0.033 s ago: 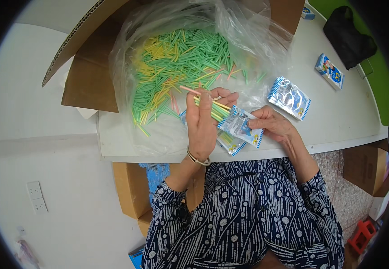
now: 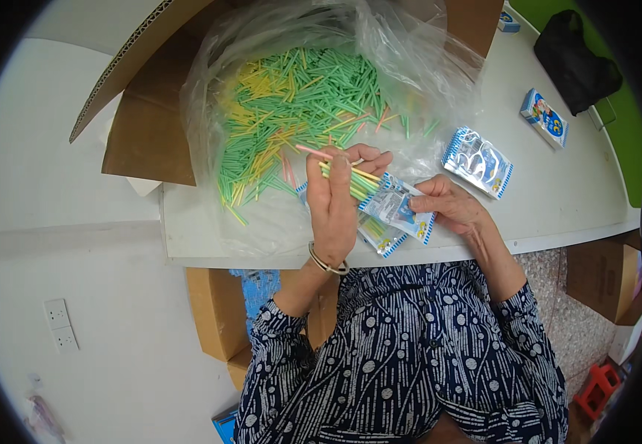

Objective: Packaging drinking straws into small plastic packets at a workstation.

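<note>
The left hand [image 2: 333, 203] is holding a small bundle of thin yellow, green and pink plastic sticks [image 2: 343, 176] in a closed grip, pinched between thumb and fingers, with the bundle's long axis running from upper left to lower right across the white worktop [image 2: 558, 200]. The right hand [image 2: 450, 207] is lying just to the right of it, its grip closed on the far edge of a small flat clear plastic sachet with blue-and-white checked borders [image 2: 395, 207]. The sachet is sitting between the two hands, touching both: its mouth end is facing the left hand, and the lower tips of the sticks are lying at or just inside that mouth; whether they are already inside cannot be told. The sachet's long axis is lining up closely with the axis of the bundle, so the sachet lies down and to the right of the left grip, along the direction in which the sticks are pointing. The left hand is the nearer one to the stick supply: a large heap of loose green and yellow sticks [image 2: 298, 96] is lying directly above it in an open clear plastic bag [image 2: 424, 66] that is spilling out of a brown cardboard box [image 2: 147, 140]. A second sachet of the same kind [image 2: 380, 235] is lying partly under the left hand, and a third, filled-looking one [image 2: 478, 161] is resting on the worktop, well apart, above the right hand.
</note>
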`<state>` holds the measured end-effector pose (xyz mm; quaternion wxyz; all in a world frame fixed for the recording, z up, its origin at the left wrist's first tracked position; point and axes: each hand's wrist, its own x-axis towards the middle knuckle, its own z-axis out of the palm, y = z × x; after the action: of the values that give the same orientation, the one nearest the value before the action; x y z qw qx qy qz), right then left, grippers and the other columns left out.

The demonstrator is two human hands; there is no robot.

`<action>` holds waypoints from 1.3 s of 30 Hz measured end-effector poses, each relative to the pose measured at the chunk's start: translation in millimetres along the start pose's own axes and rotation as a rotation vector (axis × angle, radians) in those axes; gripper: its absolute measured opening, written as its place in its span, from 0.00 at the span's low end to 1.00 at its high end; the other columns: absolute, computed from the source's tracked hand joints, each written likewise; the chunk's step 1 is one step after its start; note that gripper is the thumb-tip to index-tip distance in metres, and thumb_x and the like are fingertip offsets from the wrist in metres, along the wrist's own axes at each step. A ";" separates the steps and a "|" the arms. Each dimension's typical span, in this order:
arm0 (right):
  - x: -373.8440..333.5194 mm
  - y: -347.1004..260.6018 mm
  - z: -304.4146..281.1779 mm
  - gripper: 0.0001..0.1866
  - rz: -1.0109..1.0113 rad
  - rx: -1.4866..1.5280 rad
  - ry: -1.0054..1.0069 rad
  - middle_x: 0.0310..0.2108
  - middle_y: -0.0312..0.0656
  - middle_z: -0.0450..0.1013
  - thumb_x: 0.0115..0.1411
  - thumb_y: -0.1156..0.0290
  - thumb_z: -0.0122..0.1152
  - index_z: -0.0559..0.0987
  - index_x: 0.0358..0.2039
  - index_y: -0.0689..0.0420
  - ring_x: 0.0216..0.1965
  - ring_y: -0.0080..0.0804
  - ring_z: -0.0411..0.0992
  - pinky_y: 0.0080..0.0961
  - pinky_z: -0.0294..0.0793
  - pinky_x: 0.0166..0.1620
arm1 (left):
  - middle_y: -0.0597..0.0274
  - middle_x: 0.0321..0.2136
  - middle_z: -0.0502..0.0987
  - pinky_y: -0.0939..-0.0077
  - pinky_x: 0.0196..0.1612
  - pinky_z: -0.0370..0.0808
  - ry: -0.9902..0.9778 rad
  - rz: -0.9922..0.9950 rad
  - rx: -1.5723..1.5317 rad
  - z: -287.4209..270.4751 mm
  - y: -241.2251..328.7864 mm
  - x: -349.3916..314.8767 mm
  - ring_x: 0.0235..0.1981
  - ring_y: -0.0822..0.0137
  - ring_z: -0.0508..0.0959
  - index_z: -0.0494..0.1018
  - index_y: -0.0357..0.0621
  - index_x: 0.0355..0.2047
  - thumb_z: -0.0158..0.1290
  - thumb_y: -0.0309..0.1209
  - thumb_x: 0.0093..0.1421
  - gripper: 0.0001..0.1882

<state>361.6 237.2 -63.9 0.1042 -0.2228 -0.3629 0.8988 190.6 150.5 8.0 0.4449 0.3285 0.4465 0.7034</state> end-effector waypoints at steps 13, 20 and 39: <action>-4.4 -0.7 0.3 0.16 -0.028 -0.001 -0.041 0.36 0.44 0.78 0.53 0.73 0.64 0.78 0.41 0.68 0.34 0.23 0.75 0.18 0.74 0.42 | 0.42 0.43 0.71 0.59 0.48 0.73 0.065 -0.157 -0.211 2.2 -4.6 -6.6 0.48 0.50 0.73 0.58 0.42 0.38 0.37 0.37 0.69 0.10; -1.7 2.3 1.2 0.15 -0.034 -0.082 -0.018 0.35 0.43 0.78 0.54 0.74 0.64 0.78 0.41 0.68 0.34 0.22 0.75 0.17 0.73 0.41 | 0.44 0.41 0.71 0.61 0.48 0.73 0.118 -0.290 -0.280 -1.8 -5.5 -4.3 0.45 0.54 0.76 0.57 0.43 0.38 0.37 0.38 0.68 0.11; -22.9 -20.5 34.6 0.16 -0.159 -0.241 0.045 0.35 0.38 0.77 0.59 0.68 0.59 0.77 0.43 0.67 0.35 0.18 0.73 0.15 0.72 0.41 | 0.52 0.51 0.69 0.73 0.54 0.66 -0.222 0.019 0.381 -5.9 12.2 -15.8 0.50 0.67 0.70 0.60 0.37 0.52 0.39 0.34 0.68 0.16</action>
<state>365.8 222.9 -20.1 0.1557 -0.2244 -0.4822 0.8324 187.7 131.5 16.0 0.4145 0.4863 0.5165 0.5700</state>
